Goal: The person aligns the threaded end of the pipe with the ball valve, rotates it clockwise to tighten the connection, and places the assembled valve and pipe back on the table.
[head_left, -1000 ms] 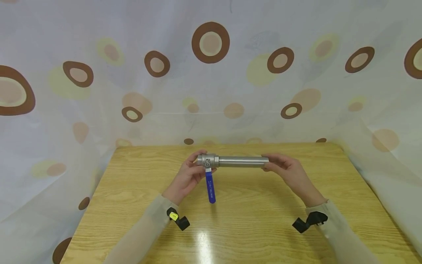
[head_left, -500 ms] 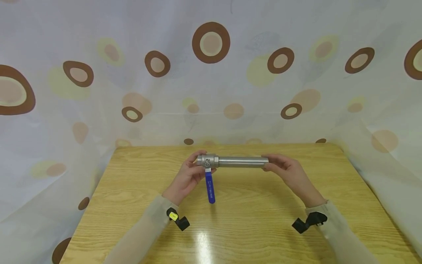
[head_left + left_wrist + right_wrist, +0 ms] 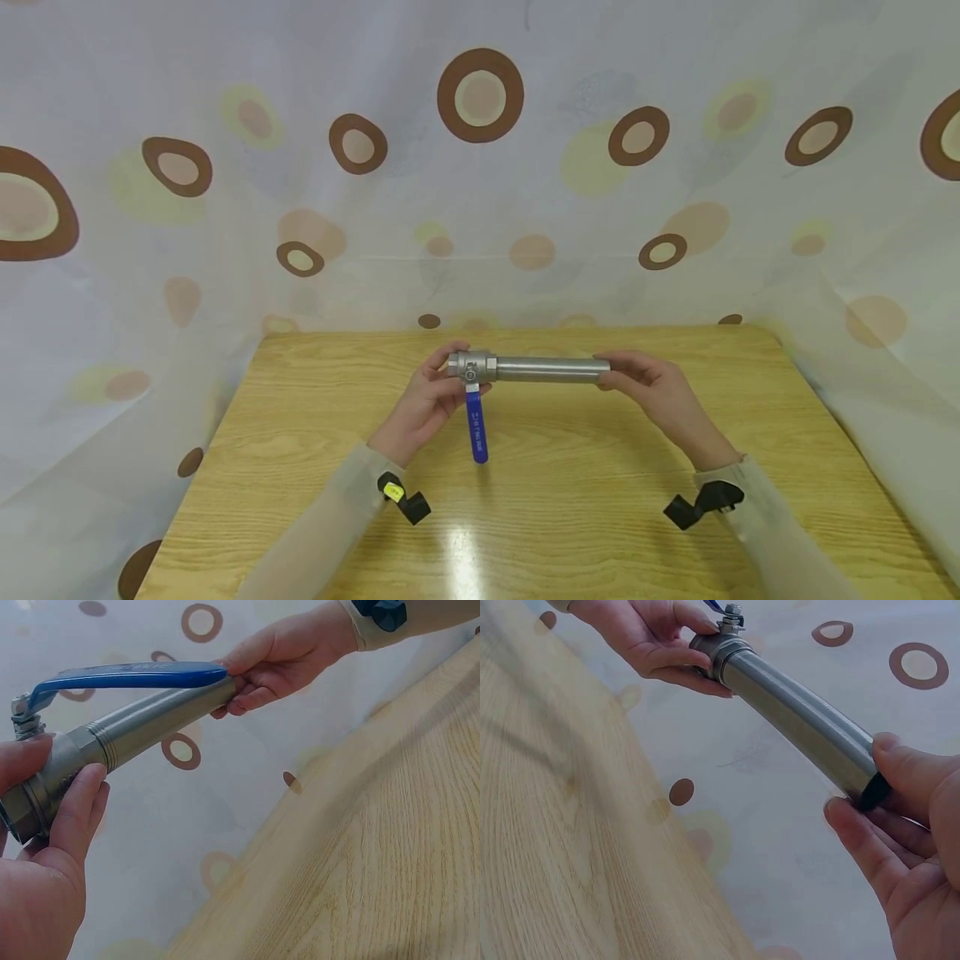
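A steel ball valve (image 3: 472,365) with a blue lever handle (image 3: 477,427) is joined to a straight metal pipe (image 3: 551,370), both held level above the table. My left hand (image 3: 422,408) grips the valve body by its outer end, thumb on the near side and fingers behind. At the pipe's far right end, my right hand (image 3: 663,400) pinches it between thumb and fingers. The lever points toward me, across the pipe's line. In the left wrist view some threads (image 3: 107,748) show where the pipe meets the valve. The right wrist view shows the pipe's dark open end (image 3: 874,792).
Beneath both hands lies a wood-grain table (image 3: 555,525). A pale curtain (image 3: 420,200) with brown ring patterns hangs behind it and along both sides. Small black camera mounts (image 3: 705,504) sit on both wrists.
Hands, valve and pipe stay nearly where they were. The valve and its lever have shifted very slightly left; both grips look the same.
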Motion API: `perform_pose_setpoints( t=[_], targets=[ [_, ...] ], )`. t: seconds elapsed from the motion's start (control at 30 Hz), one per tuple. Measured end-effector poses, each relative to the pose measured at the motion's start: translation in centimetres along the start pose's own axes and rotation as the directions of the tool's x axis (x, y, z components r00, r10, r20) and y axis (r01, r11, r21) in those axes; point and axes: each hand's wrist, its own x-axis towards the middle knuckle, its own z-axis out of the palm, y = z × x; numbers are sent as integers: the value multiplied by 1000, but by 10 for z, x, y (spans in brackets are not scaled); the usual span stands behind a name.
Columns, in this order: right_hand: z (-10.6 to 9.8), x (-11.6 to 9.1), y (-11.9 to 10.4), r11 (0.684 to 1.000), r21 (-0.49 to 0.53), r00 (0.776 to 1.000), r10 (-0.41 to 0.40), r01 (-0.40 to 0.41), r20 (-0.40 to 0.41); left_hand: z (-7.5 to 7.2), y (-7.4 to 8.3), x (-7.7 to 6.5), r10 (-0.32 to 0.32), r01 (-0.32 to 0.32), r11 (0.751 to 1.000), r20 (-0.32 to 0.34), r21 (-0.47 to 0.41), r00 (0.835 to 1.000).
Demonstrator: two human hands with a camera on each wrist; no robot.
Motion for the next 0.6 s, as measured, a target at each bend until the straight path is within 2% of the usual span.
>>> perform_pose_setpoints(
  t=[0.3, 0.6],
  targets=[
    [0, 2, 5, 994, 76, 996, -84, 83, 11, 0, 0, -2, 17, -17, 1000, 2, 14, 1000],
    [3, 4, 3, 991, 105, 997, -84, 83, 3, -1, 1, -1, 6, -6, 1000, -5, -7, 1000]
  ],
)
